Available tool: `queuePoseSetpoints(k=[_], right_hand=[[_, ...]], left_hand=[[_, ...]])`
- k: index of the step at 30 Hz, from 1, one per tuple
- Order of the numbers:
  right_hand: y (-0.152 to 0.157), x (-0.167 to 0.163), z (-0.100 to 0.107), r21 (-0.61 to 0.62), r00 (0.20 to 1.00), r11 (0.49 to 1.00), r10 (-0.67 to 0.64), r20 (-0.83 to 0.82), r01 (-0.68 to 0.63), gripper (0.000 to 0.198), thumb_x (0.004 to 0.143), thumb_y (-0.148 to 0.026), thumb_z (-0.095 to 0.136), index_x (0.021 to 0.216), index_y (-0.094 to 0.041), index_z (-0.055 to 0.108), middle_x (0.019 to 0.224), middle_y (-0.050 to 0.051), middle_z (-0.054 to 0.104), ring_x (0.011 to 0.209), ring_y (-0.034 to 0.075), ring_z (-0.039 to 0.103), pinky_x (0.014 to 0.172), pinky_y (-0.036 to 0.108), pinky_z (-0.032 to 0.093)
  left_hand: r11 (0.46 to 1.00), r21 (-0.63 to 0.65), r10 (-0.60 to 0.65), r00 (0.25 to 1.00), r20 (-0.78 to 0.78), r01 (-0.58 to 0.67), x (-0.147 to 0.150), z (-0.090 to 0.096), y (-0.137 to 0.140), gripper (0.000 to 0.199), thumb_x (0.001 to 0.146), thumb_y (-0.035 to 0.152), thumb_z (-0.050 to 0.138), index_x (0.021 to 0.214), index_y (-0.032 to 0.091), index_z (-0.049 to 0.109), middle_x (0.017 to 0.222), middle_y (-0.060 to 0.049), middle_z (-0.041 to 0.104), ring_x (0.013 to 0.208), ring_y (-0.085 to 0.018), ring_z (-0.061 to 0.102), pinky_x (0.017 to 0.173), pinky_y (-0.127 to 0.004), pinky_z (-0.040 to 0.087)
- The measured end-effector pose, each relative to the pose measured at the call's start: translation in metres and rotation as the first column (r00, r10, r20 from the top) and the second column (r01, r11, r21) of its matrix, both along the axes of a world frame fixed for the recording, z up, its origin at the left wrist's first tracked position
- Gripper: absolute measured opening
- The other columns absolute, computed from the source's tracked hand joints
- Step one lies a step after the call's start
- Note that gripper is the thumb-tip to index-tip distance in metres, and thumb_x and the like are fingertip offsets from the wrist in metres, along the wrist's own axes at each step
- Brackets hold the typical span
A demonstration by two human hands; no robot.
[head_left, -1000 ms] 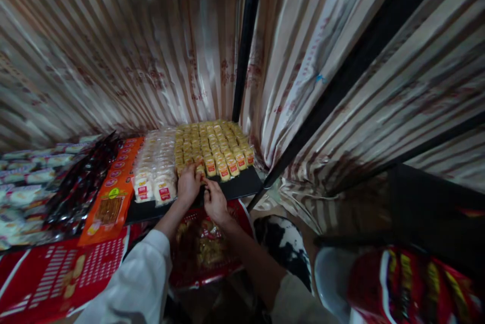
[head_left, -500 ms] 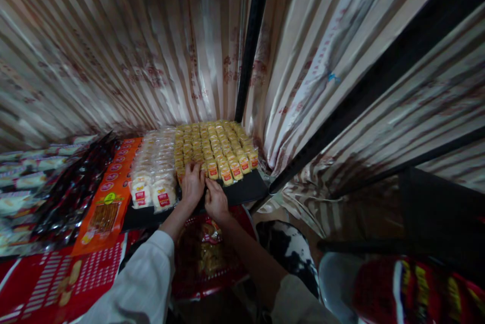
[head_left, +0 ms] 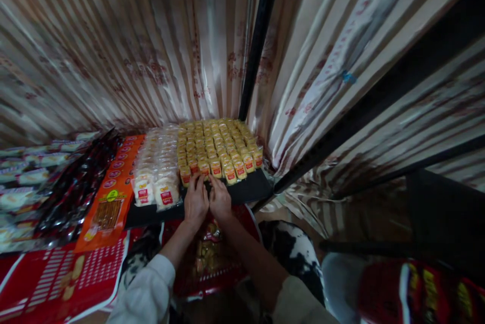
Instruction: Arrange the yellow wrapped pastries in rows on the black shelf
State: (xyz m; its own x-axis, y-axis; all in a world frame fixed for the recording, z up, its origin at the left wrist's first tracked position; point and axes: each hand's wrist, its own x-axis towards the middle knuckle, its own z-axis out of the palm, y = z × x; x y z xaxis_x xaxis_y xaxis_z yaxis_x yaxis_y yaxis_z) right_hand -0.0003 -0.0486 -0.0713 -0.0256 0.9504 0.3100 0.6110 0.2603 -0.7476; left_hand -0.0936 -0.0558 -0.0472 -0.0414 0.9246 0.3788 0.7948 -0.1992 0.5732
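Note:
Small yellow snack packets with red labels (head_left: 215, 142) stand in tight rows on a black shelf (head_left: 248, 186). At the front edge of these rows, the fingertips of my left hand (head_left: 196, 201) touch the base of a front packet (head_left: 204, 167). My right hand (head_left: 220, 200) is close beside it, its bent fingers at the same packet's lower right. Both hands have their fingers drawn together around that packet's lower edge; the fingertips are partly hidden. Left of my hands are two rows of larger white packets with red labels (head_left: 165, 195).
An orange snack bag (head_left: 108, 207), dark shiny packets (head_left: 71, 197) and white packets (head_left: 22, 200) lie farther left. Below are red baskets or bags (head_left: 94, 278) and a black-and-white patterned item (head_left: 293, 248). A dark metal post (head_left: 259, 36) and striped curtain (head_left: 151, 51) stand behind.
My hands have drawn back slightly from the yellow rows and sit side by side. Front packets at the left, previously covered by my left hand, now show. The view has shifted slightly.

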Motion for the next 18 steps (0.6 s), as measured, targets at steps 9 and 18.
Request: queuePoseSetpoints(k=[9, 18], right_hand=[[0.000, 0.009, -0.002, 0.090, 0.998, 0.994, -0.057, -0.033, 0.060, 0.062, 0.073, -0.002, 0.034, 0.134, -0.013, 0.039, 0.125, 0.013, 0.050, 0.120, 0.021, 0.042, 0.103, 0.041, 0.038], [0.003, 0.003, -0.004, -0.001, 0.996, 0.996, -0.092, 0.002, 0.092, 0.064, 0.074, -0.004, 0.036, 0.137, -0.018, 0.037, 0.115, 0.013, 0.053, 0.111, 0.022, 0.047, 0.096, 0.038, 0.042]], left_hand=[[1.000, -0.012, -0.004, 1.000, -0.008, 0.004, 0.001, -0.016, 0.006, 0.041, 0.087, 0.018, 0.034, 0.125, 0.014, 0.047, 0.127, -0.014, 0.044, 0.119, -0.023, 0.044, 0.100, -0.039, 0.041], [0.999, -0.034, -0.018, 1.000, -0.009, 0.018, 0.000, -0.025, 0.009, 0.042, 0.086, 0.018, 0.034, 0.127, 0.016, 0.046, 0.129, -0.013, 0.043, 0.122, -0.022, 0.041, 0.102, -0.039, 0.039]])
